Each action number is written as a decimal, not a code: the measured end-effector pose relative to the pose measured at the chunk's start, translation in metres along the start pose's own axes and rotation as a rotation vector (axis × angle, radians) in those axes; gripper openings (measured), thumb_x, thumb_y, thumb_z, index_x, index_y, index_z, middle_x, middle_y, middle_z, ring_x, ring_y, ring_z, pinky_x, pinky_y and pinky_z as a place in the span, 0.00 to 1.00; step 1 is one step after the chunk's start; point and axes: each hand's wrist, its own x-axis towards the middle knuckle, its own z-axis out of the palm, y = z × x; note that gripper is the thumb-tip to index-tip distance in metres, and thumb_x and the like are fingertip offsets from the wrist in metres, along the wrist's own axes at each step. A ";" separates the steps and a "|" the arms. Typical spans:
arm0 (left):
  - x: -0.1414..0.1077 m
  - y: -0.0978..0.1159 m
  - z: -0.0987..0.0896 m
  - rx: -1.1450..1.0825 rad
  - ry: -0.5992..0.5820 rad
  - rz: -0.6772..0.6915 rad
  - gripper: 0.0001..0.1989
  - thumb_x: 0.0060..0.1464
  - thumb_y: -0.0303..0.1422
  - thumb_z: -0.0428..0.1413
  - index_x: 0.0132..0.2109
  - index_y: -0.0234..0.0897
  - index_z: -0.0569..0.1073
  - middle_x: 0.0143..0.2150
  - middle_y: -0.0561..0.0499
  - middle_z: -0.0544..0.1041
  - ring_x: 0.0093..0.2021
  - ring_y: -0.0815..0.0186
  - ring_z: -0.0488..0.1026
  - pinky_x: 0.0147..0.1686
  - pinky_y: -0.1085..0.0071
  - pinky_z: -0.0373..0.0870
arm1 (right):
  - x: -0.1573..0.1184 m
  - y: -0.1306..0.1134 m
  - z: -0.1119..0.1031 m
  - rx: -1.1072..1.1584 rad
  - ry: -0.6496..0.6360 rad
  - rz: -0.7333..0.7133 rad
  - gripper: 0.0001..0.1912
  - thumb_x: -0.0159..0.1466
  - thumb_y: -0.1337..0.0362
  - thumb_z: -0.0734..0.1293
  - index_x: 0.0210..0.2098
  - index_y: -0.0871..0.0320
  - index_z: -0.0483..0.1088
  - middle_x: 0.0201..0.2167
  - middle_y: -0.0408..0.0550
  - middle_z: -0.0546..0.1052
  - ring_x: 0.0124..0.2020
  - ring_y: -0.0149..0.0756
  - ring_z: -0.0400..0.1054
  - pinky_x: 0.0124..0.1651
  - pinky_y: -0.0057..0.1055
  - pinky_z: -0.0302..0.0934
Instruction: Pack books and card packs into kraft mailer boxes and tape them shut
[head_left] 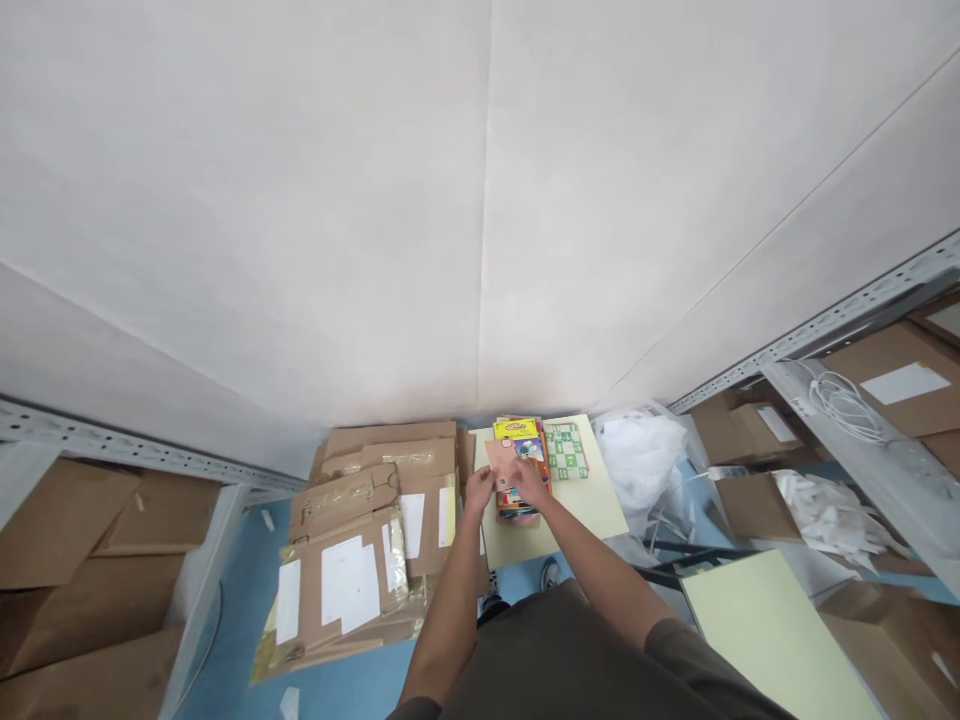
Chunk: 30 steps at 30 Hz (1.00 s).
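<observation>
So the person here has both hands up front over the counter (600, 505), with a pink booklet (499, 457) between them. The left hand (480, 490) is mostly closed, fingers curled in and pinching the lower left edge of it. The right hand (529, 483) is partly closed too, with the fingertips on the lower right side. Can't really tell what the thumbs are up to, it's all pretty small from up here.

The booklet is right above a messy pile of colorful books (527, 430), and the top one has a yellow and blue cover. Can't tell if the booklet actually touches the pile. Just to the right of the pile there's a green and white patterned book (566, 452) lying flat on the same pale yellow counter.

Over on the left there's a big heap of flattened cardboard (352, 580), with white labels and shiny tape all over it. On the other side of the counter sits a puffy white plastic bag (641, 455), and further right is an open box (756, 507) with crumpled white stuff next to it. There's also a coiled white cable (847, 408) on the shelf and another pale yellow board (780, 640) at the lower right. Blue floor (330, 690) underneath, and one shoe (550, 573) peeks out below the counter edge.
</observation>
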 end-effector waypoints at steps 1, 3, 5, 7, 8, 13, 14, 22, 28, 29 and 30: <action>0.000 0.000 0.001 -0.016 -0.021 -0.005 0.26 0.44 0.51 0.71 0.40 0.33 0.81 0.38 0.40 0.85 0.43 0.53 0.82 0.46 0.60 0.77 | 0.002 0.001 0.000 0.120 0.031 0.021 0.25 0.62 0.65 0.64 0.58 0.53 0.75 0.56 0.51 0.80 0.61 0.48 0.70 0.64 0.45 0.63; -0.002 0.000 0.003 -0.033 -0.052 -0.017 0.28 0.43 0.54 0.71 0.39 0.33 0.81 0.38 0.42 0.85 0.41 0.55 0.82 0.44 0.61 0.78 | 0.004 0.002 -0.002 0.361 0.079 0.057 0.25 0.61 0.61 0.65 0.58 0.52 0.74 0.53 0.49 0.81 0.56 0.47 0.73 0.60 0.43 0.67; -0.006 0.004 0.005 -0.078 -0.096 -0.014 0.30 0.43 0.54 0.71 0.42 0.33 0.81 0.41 0.41 0.85 0.41 0.55 0.81 0.44 0.62 0.78 | 0.003 0.003 -0.008 0.569 0.136 0.109 0.27 0.58 0.58 0.68 0.57 0.51 0.74 0.50 0.48 0.82 0.53 0.47 0.75 0.55 0.43 0.70; -0.012 0.012 0.007 -0.128 -0.146 -0.014 0.31 0.43 0.54 0.72 0.45 0.32 0.82 0.45 0.39 0.85 0.42 0.55 0.82 0.45 0.62 0.78 | -0.001 0.001 -0.022 0.731 0.189 0.174 0.29 0.54 0.55 0.71 0.55 0.51 0.75 0.48 0.48 0.82 0.50 0.48 0.76 0.52 0.45 0.71; -0.014 0.018 0.009 -0.142 -0.168 -0.016 0.32 0.43 0.54 0.72 0.46 0.31 0.82 0.46 0.38 0.85 0.43 0.55 0.82 0.45 0.61 0.78 | -0.004 -0.001 -0.031 0.795 0.197 0.191 0.29 0.52 0.55 0.72 0.53 0.52 0.76 0.46 0.48 0.83 0.49 0.49 0.77 0.51 0.45 0.71; -0.022 0.048 0.035 -0.100 -0.239 -0.017 0.38 0.40 0.52 0.75 0.54 0.33 0.82 0.42 0.43 0.85 0.39 0.58 0.81 0.42 0.62 0.78 | -0.038 -0.010 -0.090 0.949 0.200 0.118 0.23 0.46 0.59 0.77 0.43 0.54 0.79 0.40 0.49 0.84 0.42 0.48 0.78 0.46 0.41 0.70; -0.023 0.053 0.045 -0.081 -0.254 -0.009 0.40 0.39 0.51 0.75 0.56 0.33 0.81 0.41 0.44 0.85 0.39 0.59 0.81 0.42 0.63 0.78 | -0.048 -0.010 -0.103 0.958 0.224 0.109 0.23 0.46 0.59 0.77 0.42 0.54 0.79 0.40 0.49 0.84 0.41 0.47 0.78 0.44 0.40 0.70; -0.062 0.058 0.172 0.094 -0.517 0.077 0.36 0.38 0.46 0.75 0.55 0.36 0.82 0.47 0.41 0.84 0.40 0.58 0.81 0.41 0.64 0.78 | -0.162 0.035 -0.199 1.045 0.445 0.057 0.21 0.49 0.59 0.77 0.42 0.52 0.77 0.39 0.46 0.82 0.40 0.43 0.77 0.41 0.35 0.68; -0.143 0.013 0.291 0.222 -0.723 0.062 0.34 0.38 0.46 0.74 0.53 0.37 0.84 0.45 0.42 0.84 0.42 0.55 0.83 0.41 0.62 0.80 | -0.295 0.115 -0.252 1.143 0.661 0.037 0.21 0.47 0.60 0.77 0.41 0.52 0.77 0.36 0.43 0.78 0.38 0.40 0.76 0.41 0.36 0.71; -0.158 0.002 0.311 0.242 -0.763 0.050 0.34 0.37 0.46 0.74 0.53 0.36 0.84 0.45 0.41 0.85 0.42 0.55 0.83 0.41 0.62 0.80 | -0.319 0.129 -0.258 1.158 0.703 0.038 0.21 0.47 0.59 0.77 0.41 0.52 0.77 0.36 0.42 0.78 0.38 0.40 0.76 0.40 0.36 0.71; -0.173 -0.009 0.330 0.261 -0.803 0.038 0.34 0.37 0.46 0.75 0.53 0.36 0.84 0.45 0.42 0.85 0.41 0.55 0.83 0.40 0.62 0.80 | -0.343 0.143 -0.263 1.169 0.746 0.040 0.22 0.47 0.59 0.77 0.42 0.52 0.77 0.35 0.42 0.78 0.37 0.40 0.76 0.40 0.36 0.71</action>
